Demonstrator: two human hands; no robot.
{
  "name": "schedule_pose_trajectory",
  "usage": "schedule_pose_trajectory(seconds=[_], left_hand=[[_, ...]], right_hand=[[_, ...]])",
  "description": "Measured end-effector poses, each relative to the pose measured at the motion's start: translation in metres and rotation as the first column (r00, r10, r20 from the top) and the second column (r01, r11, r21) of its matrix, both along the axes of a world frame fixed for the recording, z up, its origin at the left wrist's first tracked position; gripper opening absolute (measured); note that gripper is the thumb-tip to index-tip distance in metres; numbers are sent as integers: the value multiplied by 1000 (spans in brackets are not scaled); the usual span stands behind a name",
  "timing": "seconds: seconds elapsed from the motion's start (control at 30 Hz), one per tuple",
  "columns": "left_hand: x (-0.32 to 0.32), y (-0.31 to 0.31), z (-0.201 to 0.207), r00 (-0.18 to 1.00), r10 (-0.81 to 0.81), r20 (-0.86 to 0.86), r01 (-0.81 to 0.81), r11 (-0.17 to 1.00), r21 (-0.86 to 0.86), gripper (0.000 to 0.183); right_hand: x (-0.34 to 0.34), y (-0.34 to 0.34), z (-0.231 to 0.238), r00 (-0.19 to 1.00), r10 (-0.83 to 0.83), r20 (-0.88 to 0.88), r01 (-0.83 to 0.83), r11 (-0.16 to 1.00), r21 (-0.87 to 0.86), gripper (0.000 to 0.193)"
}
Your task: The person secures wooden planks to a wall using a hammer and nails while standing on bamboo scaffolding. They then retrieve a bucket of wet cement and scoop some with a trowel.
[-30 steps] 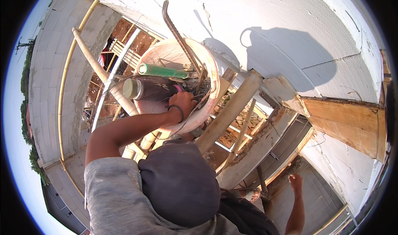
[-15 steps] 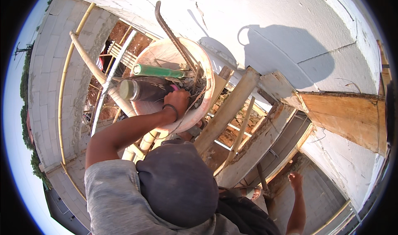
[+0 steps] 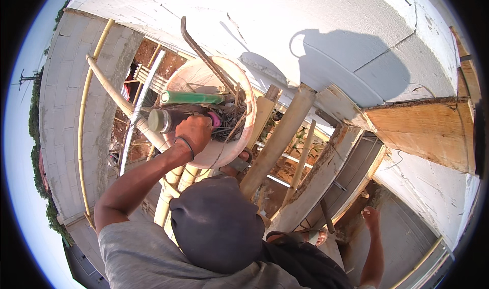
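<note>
My left hand [image 3: 194, 133] is closed inside the rim of a dusty pink-white bucket [image 3: 178, 77]. What its fingers grip is hidden. Beneath and beside it lies a dark bottle-shaped thing with an olive lid [image 3: 157, 121]. A bright pink roundish thing [image 3: 214, 119] shows by the fingertips, its kind unclear. Behind these lie a green tube [image 3: 191, 98] and a heap of dark nails or metal scraps [image 3: 229, 126]. A bent ribbed steel bar [image 3: 206, 57] leans out of the bucket. Low at the right, my right hand [image 3: 372, 217] is curled, away from the bucket; a small pale spot shows at its fingers.
A white wall [image 3: 244, 3] rises ahead. Bamboo poles [image 3: 81, 121] and a pale block wall [image 3: 58, 115] stand left. Rough wooden planks [image 3: 280, 141] run over gaps with rubble below. A timber board [image 3: 423, 133] juts from the right wall.
My left hand has drawn back leftward within the bucket, leaving more of the pink thing and metal scraps visible. My right hand stays curled at the right. The whole view has shifted slightly.
</note>
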State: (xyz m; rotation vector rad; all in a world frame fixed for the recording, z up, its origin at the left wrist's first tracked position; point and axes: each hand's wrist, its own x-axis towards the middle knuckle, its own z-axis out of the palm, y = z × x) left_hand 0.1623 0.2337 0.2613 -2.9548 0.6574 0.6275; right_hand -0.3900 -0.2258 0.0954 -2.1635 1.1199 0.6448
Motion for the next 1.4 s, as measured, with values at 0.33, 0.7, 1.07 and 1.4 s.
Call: schedule_pose_trajectory(seconds=[0.33,0.7,1.07,1.4], left_hand=[[12,-3,-20,893,-193,-406,307,922,236,23],[7,-19,-80,980,-161,-115,124,951,-283,15],[6,-25,-65,928,-349,-129,327,930,-166,23],[5,-30,-108,897,-437,-65,401,866,-298,15]], right_hand=[[12,-5,-2,998,69,-6,-69,998,5,23],[0,-12,-16,990,141,-6,-140,989,42,24],[-7,-15,-24,993,117,-27,-114,990,84,27],[6,-15,-22,990,135,33,-138,986,92,21]])
